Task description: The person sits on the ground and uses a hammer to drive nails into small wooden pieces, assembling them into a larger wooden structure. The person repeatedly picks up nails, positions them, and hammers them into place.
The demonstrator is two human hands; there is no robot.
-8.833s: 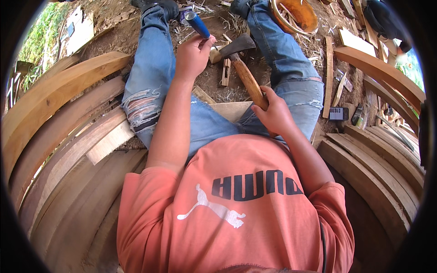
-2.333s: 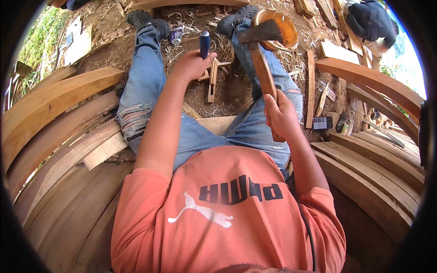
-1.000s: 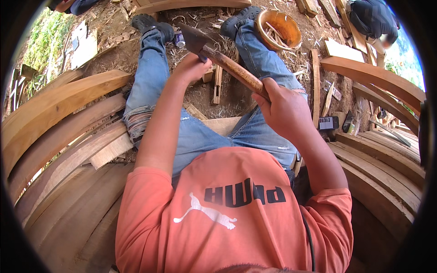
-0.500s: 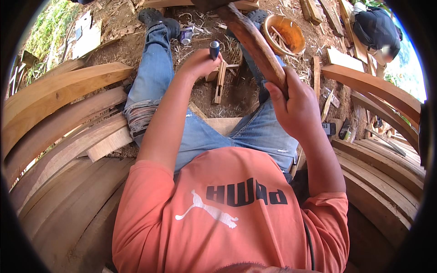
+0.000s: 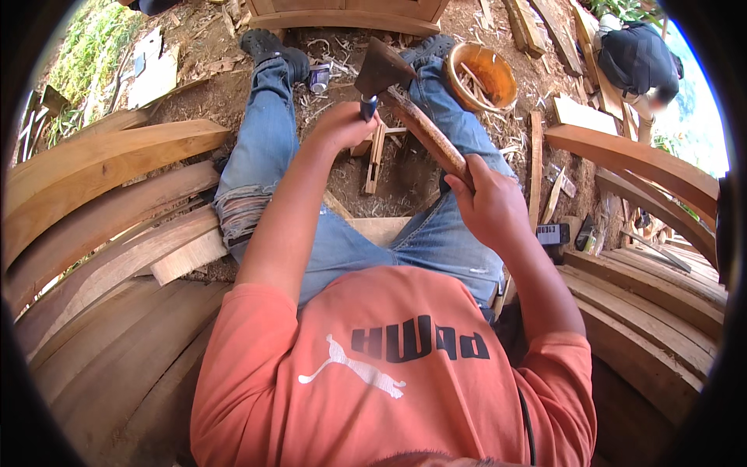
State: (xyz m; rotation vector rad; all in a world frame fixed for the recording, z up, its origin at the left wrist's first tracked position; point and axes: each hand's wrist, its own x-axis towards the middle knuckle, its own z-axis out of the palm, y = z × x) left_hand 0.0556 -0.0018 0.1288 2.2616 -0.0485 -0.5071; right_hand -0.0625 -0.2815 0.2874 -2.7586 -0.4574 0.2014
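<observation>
In front of me my left hand (image 5: 342, 124) is wrapped round the dark handle of a chisel (image 5: 368, 107), whose blade is hidden. Beneath it, between my legs, is a narrow piece of wood (image 5: 375, 162) with a slot cut in it. My right hand (image 5: 492, 201) grips the wooden shaft of an axe (image 5: 428, 134). The axe's dark metal head (image 5: 381, 68) is down at the top of the chisel handle; whether they touch I cannot tell.
A yellow bucket (image 5: 481, 76) with wood scraps stands beyond my right hand. Near my left shoe lies a small can (image 5: 319, 78). Curved boards are stacked on the left (image 5: 117, 156) and right (image 5: 638, 159). Another person (image 5: 642, 62) bends down at the far right.
My right hand has swung the axe down, bringing its head from the top edge of the view to the chisel. The left hand keeps its grip, slightly lower in the picture.
</observation>
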